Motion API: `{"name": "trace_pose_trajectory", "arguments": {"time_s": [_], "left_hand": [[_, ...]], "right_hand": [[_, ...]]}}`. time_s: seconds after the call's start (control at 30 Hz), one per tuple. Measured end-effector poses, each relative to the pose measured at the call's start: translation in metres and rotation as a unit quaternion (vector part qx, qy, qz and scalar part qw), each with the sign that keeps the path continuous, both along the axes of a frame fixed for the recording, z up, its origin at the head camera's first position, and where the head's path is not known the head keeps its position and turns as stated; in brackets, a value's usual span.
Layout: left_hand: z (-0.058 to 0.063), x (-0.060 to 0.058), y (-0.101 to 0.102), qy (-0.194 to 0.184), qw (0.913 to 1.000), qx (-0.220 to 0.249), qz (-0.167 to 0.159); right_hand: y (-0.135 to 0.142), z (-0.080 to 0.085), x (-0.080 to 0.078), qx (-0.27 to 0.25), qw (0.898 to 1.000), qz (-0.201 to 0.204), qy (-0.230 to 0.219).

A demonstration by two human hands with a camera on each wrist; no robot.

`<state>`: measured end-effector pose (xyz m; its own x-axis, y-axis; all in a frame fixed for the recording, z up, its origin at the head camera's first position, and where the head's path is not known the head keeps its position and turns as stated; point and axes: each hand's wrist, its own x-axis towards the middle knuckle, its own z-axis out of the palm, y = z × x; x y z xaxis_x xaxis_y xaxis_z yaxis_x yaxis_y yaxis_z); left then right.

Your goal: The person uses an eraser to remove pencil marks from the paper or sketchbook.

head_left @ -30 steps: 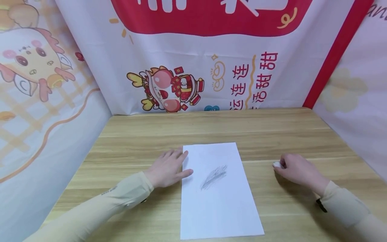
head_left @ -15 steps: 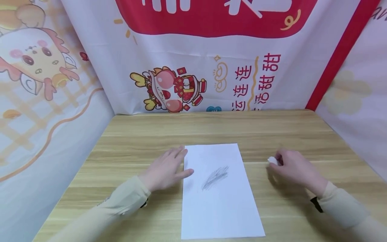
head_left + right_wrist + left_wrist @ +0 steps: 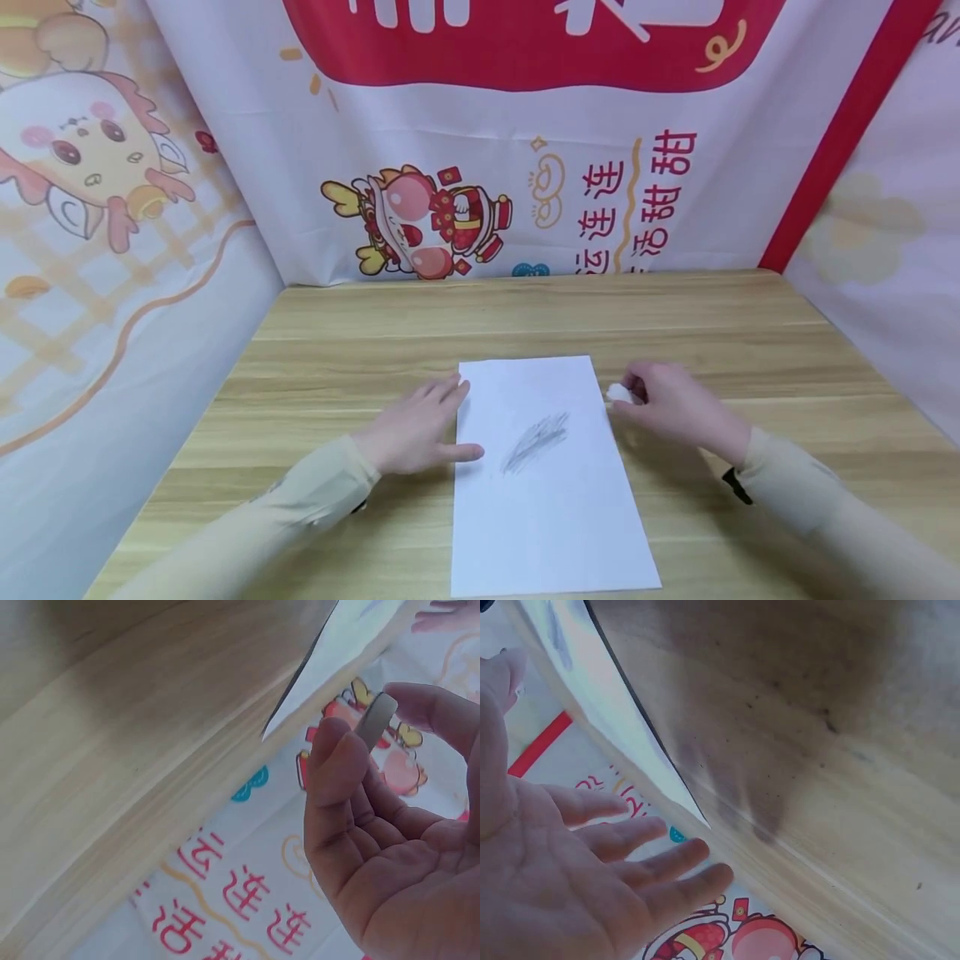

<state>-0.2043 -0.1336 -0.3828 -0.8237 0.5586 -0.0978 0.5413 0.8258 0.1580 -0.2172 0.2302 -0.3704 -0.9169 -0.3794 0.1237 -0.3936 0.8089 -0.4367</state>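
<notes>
A wood-grained tabletop (image 3: 337, 342) carries a white sheet of paper (image 3: 551, 533). Over the sheet's left edge is the left hand (image 3: 416, 429), fingers spread wide; beyond its right edge, the right hand (image 3: 678, 408). Grey scribble (image 3: 536, 443) marks the sheet's middle. The right hand's fingers pinch a small pale block (image 3: 618, 393), just beside the sheet.
</notes>
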Motion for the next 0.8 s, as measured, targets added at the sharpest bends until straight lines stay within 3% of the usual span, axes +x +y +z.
{"name": "trace_pose_trajectory", "arguments": {"time_s": [0.33, 0.53, 0.8], "left_hand": [[-0.001, -0.021, 0.010, -0.024, 0.9976, -0.009, -0.065], [-0.003, -0.033, 0.011, -0.044, 0.9958, -0.017, -0.078], [0.000, -0.048, 0.013, -0.029, 0.9963, -0.019, -0.079]], "right_hand": [[-0.021, -0.011, -0.008, -0.006, 0.998, 0.051, 0.045], [-0.025, -0.013, -0.008, -0.002, 0.998, 0.056, 0.028], [-0.026, -0.012, -0.009, 0.001, 0.998, 0.062, 0.011]]}}
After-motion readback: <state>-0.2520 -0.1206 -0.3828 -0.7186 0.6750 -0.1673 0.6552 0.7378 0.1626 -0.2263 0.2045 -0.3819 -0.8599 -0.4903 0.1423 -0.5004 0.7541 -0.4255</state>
